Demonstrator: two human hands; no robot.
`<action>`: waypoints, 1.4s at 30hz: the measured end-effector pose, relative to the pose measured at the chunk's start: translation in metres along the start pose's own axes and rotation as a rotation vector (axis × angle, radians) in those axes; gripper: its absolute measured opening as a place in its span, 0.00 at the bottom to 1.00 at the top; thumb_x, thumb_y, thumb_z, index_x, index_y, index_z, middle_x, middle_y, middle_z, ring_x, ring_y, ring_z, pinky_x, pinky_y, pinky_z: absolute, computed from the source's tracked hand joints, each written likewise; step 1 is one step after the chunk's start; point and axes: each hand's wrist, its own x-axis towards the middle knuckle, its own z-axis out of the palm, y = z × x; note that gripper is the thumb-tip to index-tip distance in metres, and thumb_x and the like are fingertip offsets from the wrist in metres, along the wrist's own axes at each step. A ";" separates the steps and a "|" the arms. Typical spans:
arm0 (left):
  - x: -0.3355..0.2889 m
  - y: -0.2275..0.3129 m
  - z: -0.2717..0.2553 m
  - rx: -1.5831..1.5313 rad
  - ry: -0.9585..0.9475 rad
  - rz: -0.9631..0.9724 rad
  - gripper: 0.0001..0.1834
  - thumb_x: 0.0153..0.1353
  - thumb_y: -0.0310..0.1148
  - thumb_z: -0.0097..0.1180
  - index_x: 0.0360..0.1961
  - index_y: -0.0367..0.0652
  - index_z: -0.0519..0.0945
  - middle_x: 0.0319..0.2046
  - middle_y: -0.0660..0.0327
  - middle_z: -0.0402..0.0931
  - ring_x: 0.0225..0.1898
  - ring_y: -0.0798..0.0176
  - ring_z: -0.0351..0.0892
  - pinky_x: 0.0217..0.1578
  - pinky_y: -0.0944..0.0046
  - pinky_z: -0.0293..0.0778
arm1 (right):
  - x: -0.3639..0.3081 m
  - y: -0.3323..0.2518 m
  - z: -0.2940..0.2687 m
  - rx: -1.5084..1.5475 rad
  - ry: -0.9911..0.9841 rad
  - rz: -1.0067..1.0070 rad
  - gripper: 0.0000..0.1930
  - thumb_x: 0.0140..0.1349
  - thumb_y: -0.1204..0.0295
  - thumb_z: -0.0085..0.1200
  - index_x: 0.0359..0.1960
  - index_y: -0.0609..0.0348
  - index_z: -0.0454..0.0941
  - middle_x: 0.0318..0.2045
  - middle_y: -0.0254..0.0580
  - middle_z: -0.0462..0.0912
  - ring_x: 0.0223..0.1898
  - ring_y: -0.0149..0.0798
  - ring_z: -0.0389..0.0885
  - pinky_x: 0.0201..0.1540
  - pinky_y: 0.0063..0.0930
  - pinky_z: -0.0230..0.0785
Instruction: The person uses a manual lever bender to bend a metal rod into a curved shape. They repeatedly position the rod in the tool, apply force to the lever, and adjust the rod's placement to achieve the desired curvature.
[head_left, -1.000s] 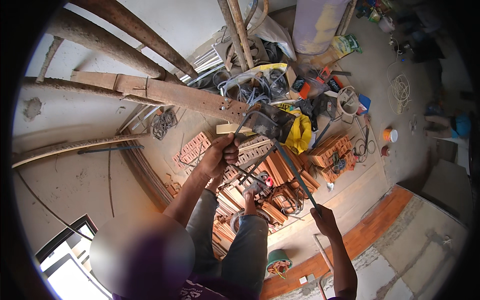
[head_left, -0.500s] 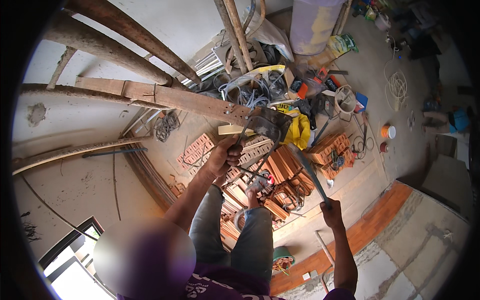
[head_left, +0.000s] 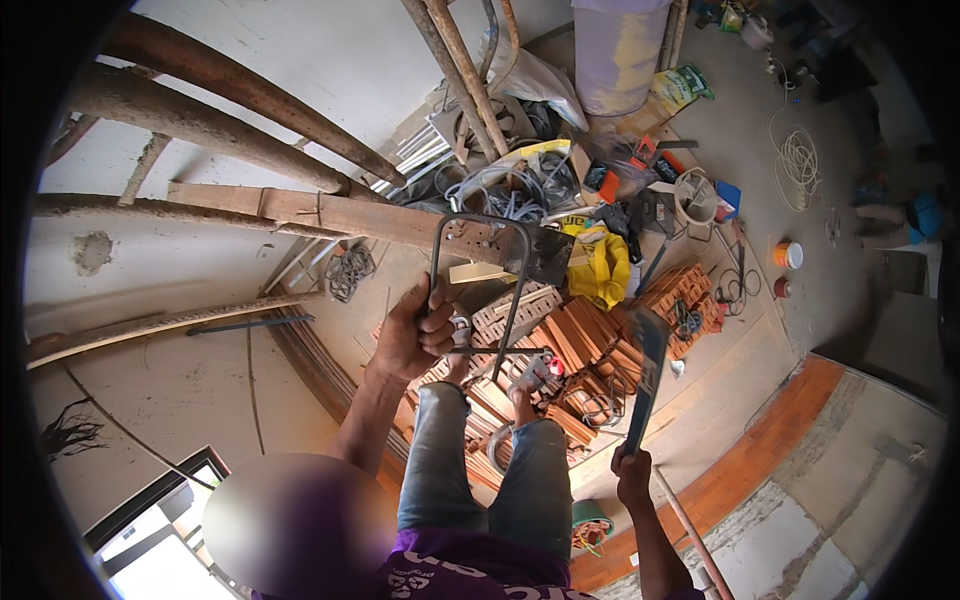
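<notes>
Above the brick stack (head_left: pixel 560 350), the left hand (head_left: pixel 412 335) clenches a stiff, light bent steel stirrup (head_left: pixel 480 275), best gripped along its straight side; the right hand (head_left: pixel 632 478) grasps a machete-like blade (head_left: pixel 647 375)

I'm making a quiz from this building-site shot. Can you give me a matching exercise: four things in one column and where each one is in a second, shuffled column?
Things:
1. bent steel bar frame
2. long flat blade
3. yellow cloth
4. coil of white cable

Places:
A. on the bare floor at upper right
B. gripped in the left hand
C. on the clutter beside the stacked red bricks
D. held in the right hand

Pairs: 1-B, 2-D, 3-C, 4-A
</notes>
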 end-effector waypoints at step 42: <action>0.116 -0.154 -0.005 -0.650 0.406 0.735 0.30 0.68 0.53 0.44 0.12 0.52 0.55 0.11 0.70 0.46 0.14 0.71 0.44 0.18 0.68 0.47 | -0.006 0.005 0.025 0.239 0.014 0.173 0.26 0.67 0.46 0.46 0.28 0.61 0.69 0.13 0.27 0.59 0.12 0.20 0.55 0.15 0.17 0.48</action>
